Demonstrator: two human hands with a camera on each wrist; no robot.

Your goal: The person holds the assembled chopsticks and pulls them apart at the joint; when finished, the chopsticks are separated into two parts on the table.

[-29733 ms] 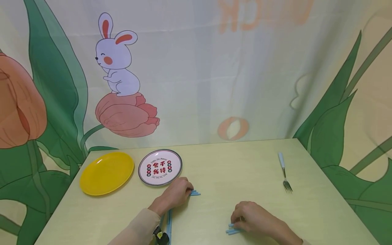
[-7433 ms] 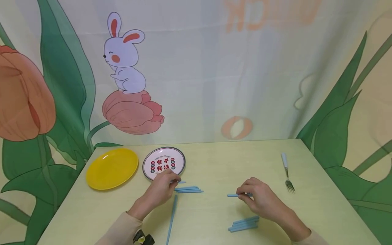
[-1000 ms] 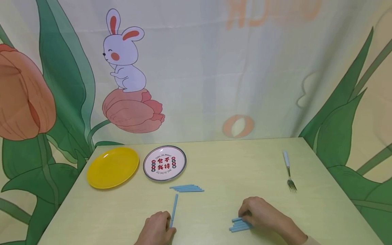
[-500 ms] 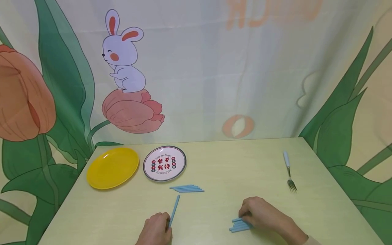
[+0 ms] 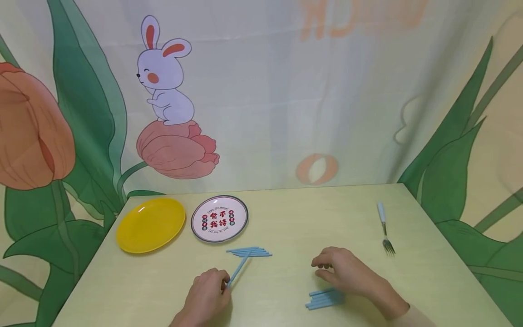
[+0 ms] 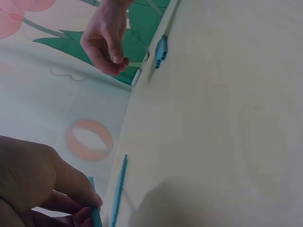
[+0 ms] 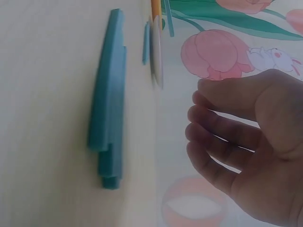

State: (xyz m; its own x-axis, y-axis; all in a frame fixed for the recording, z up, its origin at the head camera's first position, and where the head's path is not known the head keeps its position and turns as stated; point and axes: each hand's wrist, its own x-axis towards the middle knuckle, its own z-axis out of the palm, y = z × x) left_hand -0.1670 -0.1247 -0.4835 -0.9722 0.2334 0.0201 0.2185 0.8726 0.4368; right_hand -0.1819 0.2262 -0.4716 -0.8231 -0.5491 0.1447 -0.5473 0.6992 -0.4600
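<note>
My left hand (image 5: 207, 293) pinches a slim blue stick (image 5: 239, 268) between thumb and fingers. The stick slants up and forward, and its far end overlaps the left bundle of blue sticks (image 5: 261, 255) in the head view; whether they touch I cannot tell. In the left wrist view that held stick (image 6: 96, 216) appears beside the bundle. My right hand (image 5: 347, 272) hovers above the right bundle of blue sticks (image 5: 323, 300), its fingers loosely bent around nothing. The right wrist view shows this bundle (image 7: 108, 104) lying apart from the hand, sticks side by side with uneven ends.
A yellow plate (image 5: 151, 225) lies at the back left of the table (image 5: 302, 218). Beside it is a white plate with red characters (image 5: 219, 230). At the right lies a fork (image 5: 384, 227) with a pale handle. A printed curtain (image 5: 253, 113) hangs behind the table.
Half a minute ago long sticks lay at the front left; the last one is now in my left hand, moved forward and right. My right hand has left its bundle and risen.
</note>
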